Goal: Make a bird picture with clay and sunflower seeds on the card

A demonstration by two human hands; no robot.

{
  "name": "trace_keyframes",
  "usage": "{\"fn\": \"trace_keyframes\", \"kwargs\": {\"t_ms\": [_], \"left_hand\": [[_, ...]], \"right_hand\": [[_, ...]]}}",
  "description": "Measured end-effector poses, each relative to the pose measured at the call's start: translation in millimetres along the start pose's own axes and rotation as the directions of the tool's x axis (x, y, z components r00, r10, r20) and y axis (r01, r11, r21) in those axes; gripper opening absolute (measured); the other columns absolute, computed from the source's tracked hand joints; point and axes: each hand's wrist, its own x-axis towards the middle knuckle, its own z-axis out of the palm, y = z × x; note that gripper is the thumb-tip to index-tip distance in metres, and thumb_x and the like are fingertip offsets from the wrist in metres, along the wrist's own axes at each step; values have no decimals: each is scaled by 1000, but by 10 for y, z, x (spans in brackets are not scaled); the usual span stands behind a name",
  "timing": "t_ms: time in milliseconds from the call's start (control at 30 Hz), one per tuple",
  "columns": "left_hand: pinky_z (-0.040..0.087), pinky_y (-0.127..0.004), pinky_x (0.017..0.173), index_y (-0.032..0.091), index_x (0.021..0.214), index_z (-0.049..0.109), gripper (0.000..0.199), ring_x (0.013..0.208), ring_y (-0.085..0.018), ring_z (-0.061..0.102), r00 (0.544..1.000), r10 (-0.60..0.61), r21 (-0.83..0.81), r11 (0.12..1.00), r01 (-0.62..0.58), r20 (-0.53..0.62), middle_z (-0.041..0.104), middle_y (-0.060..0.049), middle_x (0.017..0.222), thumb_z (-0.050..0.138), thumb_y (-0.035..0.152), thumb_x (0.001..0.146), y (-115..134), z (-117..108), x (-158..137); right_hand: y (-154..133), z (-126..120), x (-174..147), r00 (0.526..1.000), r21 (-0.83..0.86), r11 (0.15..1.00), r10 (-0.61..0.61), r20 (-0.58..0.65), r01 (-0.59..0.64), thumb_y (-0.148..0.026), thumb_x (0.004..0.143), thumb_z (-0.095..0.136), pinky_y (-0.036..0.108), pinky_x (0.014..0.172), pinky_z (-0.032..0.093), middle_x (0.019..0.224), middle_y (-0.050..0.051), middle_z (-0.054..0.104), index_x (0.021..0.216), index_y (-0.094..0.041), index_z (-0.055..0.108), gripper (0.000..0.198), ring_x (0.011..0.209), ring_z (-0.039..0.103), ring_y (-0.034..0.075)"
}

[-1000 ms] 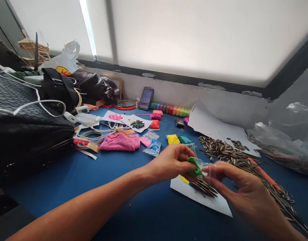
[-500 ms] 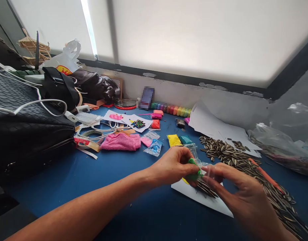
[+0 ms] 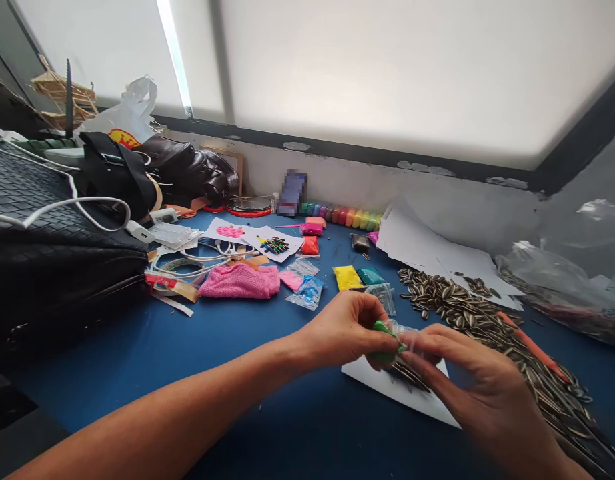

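Note:
Pinched between the thumb and fingers of my left hand (image 3: 355,331) is a lump of green modelling clay (image 3: 383,328), partly hidden by the fingers. A clear plastic bag (image 3: 406,335) is around or against its right side. My right hand (image 3: 480,377) grips that bag with thumb and fingertips, close to my left fingertips. Under both hands lies a white sheet of paper (image 3: 370,380) with several striped sunflower seeds (image 3: 410,377) on it. Just beyond my left hand sit a yellow clay packet (image 3: 347,278) and a teal clay packet (image 3: 370,276).
Loose sunflower seeds (image 3: 455,303) spread at the right, with an orange-handled tool (image 3: 532,347) among them. White paper sheets (image 3: 427,247) lean behind. A pink cloth (image 3: 240,281), a blue clay packet (image 3: 309,291) and decorated cards (image 3: 275,245) lie left of centre. A black bag (image 3: 62,267) fills the left.
My hands stay together at the green clay, and the clear bag has shifted slightly in my fingers. Less of the green clay shows. The view has moved a little.

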Motion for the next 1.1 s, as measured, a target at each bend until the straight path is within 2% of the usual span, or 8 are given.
{"fn": "trace_keyframes", "kwargs": {"t_ms": [233,400,567,733,867,967,1033,1100], "left_hand": [[54,-21,52,11,76,56,14,52,-9,61,997,8,0,1000,-8,73,63,0,60,69,11,70,-5,7,4],[54,-22,56,11,78,57,11,54,-9,61,998,-10,4,1000,10,68,63,0,62,65,8,72,61,-7,-4],[54,-24,58,11,79,57,39,56,-10,62,995,8,-33,999,-5,97,64,0,65,87,29,62,132,4,-32],[49,-21,52,11,75,56,53,50,-7,58,995,73,-52,996,-70,62,60,2,58,90,47,55,171,43,-48],[51,-22,53,11,78,56,52,52,-9,59,993,89,-75,994,-83,72,62,1,61,90,45,56,186,44,-64],[53,-24,56,12,89,57,44,54,-10,61,989,116,-74,991,-109,89,63,0,65,86,36,66,213,11,-71],[54,-25,57,12,96,57,32,55,-11,62,988,139,-19,990,-138,69,63,0,65,77,27,76,250,-30,-67],[53,-24,57,12,103,56,23,57,-11,62,989,148,100,984,-147,-11,62,1,66,67,18,83,293,-88,-55]], "right_hand": [[-29,-3,-6,1000,-101,994,-30,2,30,-20,90,62,21,54,49,74,-2,65,86,-25,66,7,61,61,10],[-29,-32,20,998,-127,991,-44,-39,38,-20,90,61,21,53,48,70,-3,61,81,-24,61,10,59,59,10],[-8,-40,17,997,-97,994,-54,-55,48,-20,91,61,20,59,50,76,-4,62,91,-27,64,8,65,61,9],[-14,-29,-12,984,-132,990,-71,-161,50,-21,88,65,21,75,52,99,-1,64,93,-29,66,9,88,65,12],[-88,-3,-15,966,-29,999,24,-256,-32,-23,88,65,23,83,54,101,-2,66,89,-30,68,8,93,66,13],[-139,-6,0,951,107,991,113,-287,-85,-26,87,66,22,82,56,100,-2,69,84,-30,70,7,94,67,14],[-141,-36,16,926,205,970,194,-322,-132,-29,86,67,22,83,57,101,-2,70,83,-31,71,6,100,67,15],[-109,-85,37,891,296,934,299,-341,-200,-33,84,69,23,81,58,107,-1,71,84,-31,73,4,107,65,18]]}}
